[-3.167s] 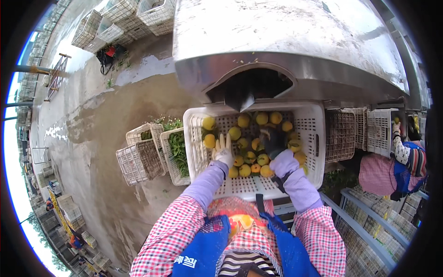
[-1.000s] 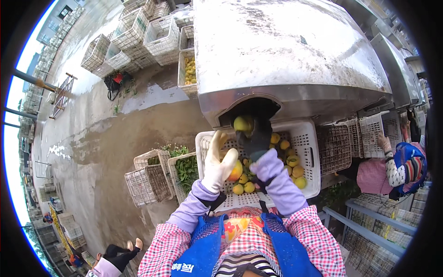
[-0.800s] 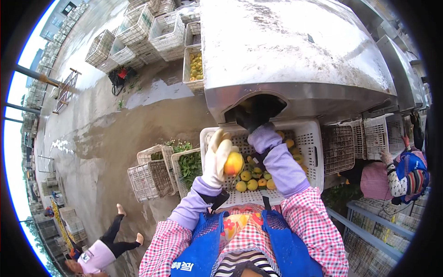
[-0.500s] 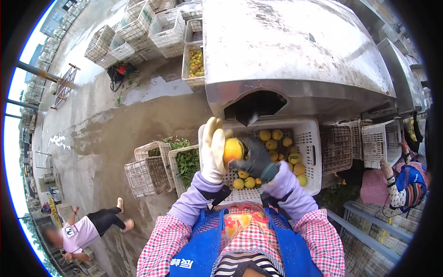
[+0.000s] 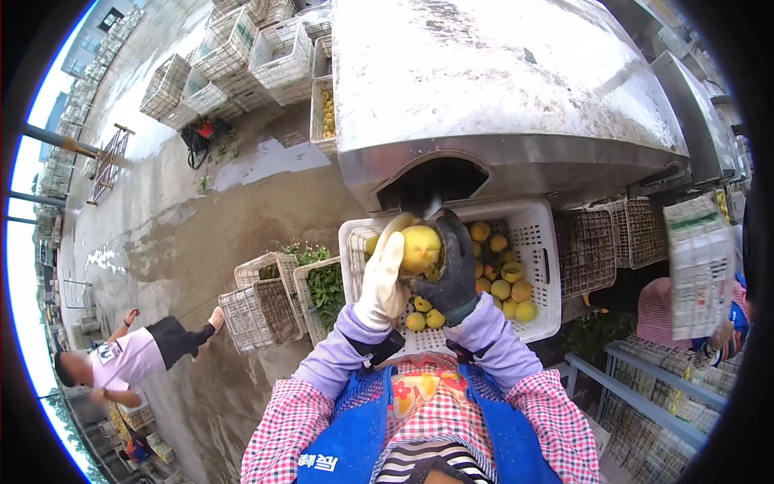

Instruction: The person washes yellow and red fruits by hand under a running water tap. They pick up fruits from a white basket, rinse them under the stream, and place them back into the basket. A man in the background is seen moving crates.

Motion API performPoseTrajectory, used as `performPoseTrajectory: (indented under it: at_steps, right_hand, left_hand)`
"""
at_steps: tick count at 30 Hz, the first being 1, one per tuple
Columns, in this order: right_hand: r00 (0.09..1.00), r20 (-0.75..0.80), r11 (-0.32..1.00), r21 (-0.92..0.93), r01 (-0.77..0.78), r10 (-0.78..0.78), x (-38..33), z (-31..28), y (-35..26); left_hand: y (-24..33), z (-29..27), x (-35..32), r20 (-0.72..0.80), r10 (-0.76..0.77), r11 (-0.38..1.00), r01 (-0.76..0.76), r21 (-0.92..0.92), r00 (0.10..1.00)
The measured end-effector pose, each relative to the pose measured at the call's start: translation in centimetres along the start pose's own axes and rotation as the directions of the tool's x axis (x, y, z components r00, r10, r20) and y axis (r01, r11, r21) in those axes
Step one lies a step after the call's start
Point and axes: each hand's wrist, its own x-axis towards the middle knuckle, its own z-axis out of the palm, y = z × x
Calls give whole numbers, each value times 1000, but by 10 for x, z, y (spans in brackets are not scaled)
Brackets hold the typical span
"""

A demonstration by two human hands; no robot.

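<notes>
One yellow fruit (image 5: 421, 247) clasped between left hand (image 5: 382, 278) and right hand (image 5: 451, 270), above white crate (image 5: 538, 242); many fruits unsorted at crate's right edge.

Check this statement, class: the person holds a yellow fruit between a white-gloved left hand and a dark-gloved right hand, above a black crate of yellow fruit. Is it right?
Not quite. The head view shows the crate is white, not black. The rest stands: the left hand in a white glove and the right hand in a dark glove hold the yellow fruit above it.
</notes>
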Motion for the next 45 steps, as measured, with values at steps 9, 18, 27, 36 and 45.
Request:
performPoseTrajectory:
  at_steps: [9, 18, 27, 36, 45]
  right_hand:
    - [876, 467, 965, 262, -4, -123, 33, -23, 25]
    - [999, -36, 966, -258, -12, 3, 18, 25, 19]
    - [972, 103, 963, -191, -191, 213, 101, 59, 86]
    - [969, 114, 968, -154, -201, 219, -27, -24, 179]
    - [683, 468, 717, -686, -120, 561, -103, -17, 281]
  left_hand:
    - [33, -16, 6, 60, -403, 912, 395, 109, 913]
    - [-13, -10, 25, -115, -154, 968, 126, -219, 981]
    - [-66, -104, -7, -555, -233, 971, 218, -94, 798]
    - [-246, -200, 35, -835, 10, 458, 740, 493, 550]
    - [-236, -197, 41, -428, 201, -86, 451, 888, 881]
